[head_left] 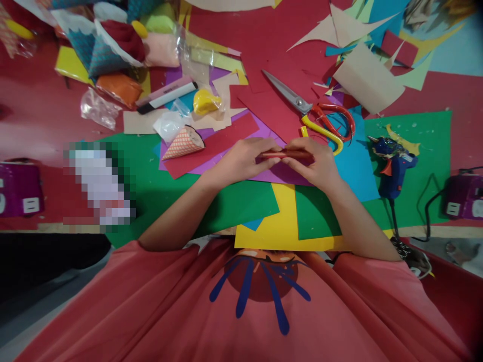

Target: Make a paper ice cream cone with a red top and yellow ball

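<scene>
Both hands meet over the layered coloured sheets at the middle of the table. My left hand [247, 160] pinches one end of a thin, flat red piece [279, 155], which looks like folded paper or foam sheet. The other end is pinched in my right hand [316, 160], so the fingertips nearly touch. Much of the piece is hidden by the fingers. Under them lie a purple sheet [266, 173] and a dark red strip [234, 136]. A small checkered cone [184, 143] rests left of my left hand. Just beyond my right hand are scissors [300, 103] with red and yellow handles.
A blue glue gun [394, 173] with a cord lies at right on a green sheet [433, 146]. Markers [169, 95], a bagged yellow lump [207, 101] and cloth-like cones [113, 55] occupy the upper left. Paper scraps [370, 78] are heaped upper right.
</scene>
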A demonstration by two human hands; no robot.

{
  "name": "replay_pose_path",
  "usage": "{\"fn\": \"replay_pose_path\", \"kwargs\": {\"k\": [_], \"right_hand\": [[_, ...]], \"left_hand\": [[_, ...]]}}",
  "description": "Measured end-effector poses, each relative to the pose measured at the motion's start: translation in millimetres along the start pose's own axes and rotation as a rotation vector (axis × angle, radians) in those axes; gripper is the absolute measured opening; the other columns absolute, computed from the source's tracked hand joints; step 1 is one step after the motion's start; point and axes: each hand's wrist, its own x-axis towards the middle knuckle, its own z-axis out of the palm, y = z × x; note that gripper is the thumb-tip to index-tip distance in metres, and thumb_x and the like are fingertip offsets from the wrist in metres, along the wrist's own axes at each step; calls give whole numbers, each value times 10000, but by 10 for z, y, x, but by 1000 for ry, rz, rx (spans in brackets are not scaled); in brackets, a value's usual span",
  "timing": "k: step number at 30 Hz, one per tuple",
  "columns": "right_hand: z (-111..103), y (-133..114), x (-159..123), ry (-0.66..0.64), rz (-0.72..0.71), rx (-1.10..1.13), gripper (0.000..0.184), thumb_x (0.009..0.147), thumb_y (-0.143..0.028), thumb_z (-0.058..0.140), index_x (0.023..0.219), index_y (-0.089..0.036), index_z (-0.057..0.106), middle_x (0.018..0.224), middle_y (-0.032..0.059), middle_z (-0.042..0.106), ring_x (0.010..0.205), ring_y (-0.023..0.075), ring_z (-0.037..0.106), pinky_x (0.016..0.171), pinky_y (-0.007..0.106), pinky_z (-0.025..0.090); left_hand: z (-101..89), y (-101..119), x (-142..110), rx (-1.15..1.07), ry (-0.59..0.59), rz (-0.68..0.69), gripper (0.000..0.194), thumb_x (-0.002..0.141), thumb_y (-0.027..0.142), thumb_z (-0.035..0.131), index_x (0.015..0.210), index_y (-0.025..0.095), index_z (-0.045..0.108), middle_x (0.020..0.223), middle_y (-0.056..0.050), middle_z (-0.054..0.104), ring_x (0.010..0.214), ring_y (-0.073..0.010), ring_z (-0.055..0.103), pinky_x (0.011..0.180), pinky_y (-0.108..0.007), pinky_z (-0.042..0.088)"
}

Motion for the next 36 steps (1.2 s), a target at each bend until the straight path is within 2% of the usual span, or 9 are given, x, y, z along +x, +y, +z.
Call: {"fn": "replay_pose_path", "kwargs": {"k": [4,10,14,17,20,23,26,29,36], "right_hand": [[-26,-3,29,24,87,113,322,822,-427,747,1066,-223,692,991,31,767,878,187,732,758,305,598],[2,26,55,74,112,260,329,801,-485,766,984,-219,704,949,19,752,857,171,723,753,309,607],[47,48,39,96,185,351,374,809,-550,739,996,-231,679,864,8,727,707,138,695,611,279,595],[48,29,40,103,197,393,366,797,-539,756,977,-230,681,853,3,734,703,129,703,596,255,596],[31,-7,47,113,194,388,326,802,-509,763,960,-229,710,909,12,752,731,122,711,602,237,596],[26,-27,41,117,168,339,284,828,-487,742,953,-233,730,948,15,763,808,138,726,662,255,611],[45,-27,20,128,122,307,216,861,-445,718,945,-247,738,953,11,765,880,160,734,750,298,623],[69,-24,-1,156,76,297,130,875,-368,717,931,-254,744,937,6,772,884,161,738,789,313,615],[83,-28,-15,187,-33,252,59,890,-289,696,891,-250,739,918,15,784,873,170,743,804,334,612]], "left_hand": [[-3,-2,-8,-35,36,-3,309,945,453,568,1012,171,678,886,-41,729,790,-127,650,708,-226,454],[-38,38,-4,-162,50,-23,467,905,627,564,1007,180,654,889,-30,720,775,-121,656,679,-239,464],[-24,-14,1,-142,288,-123,523,967,675,376,997,215,623,854,-11,686,754,-112,628,656,-286,482],[-24,-102,30,-68,490,-202,412,978,625,423,1012,250,589,913,-7,671,843,-132,626,737,-341,523],[-47,-145,58,12,503,-217,221,980,460,510,1061,276,600,1108,-67,670,1077,-208,628,939,-424,521],[-45,-97,46,43,541,-114,220,982,419,494,1095,277,619,1185,-95,664,1192,-242,605,1027,-452,492],[12,-2,4,-137,402,-22,341,974,516,491,1140,244,613,1010,-63,711,949,-176,686,871,-359,559],[95,77,-25,-262,225,-46,456,896,581,605,1122,186,631,960,-51,730,853,-133,693,785,-273,559],[163,141,-5,-368,216,-75,377,905,530,622,990,170,695,937,-44,763,819,-114,696,750,-239,552]]}}
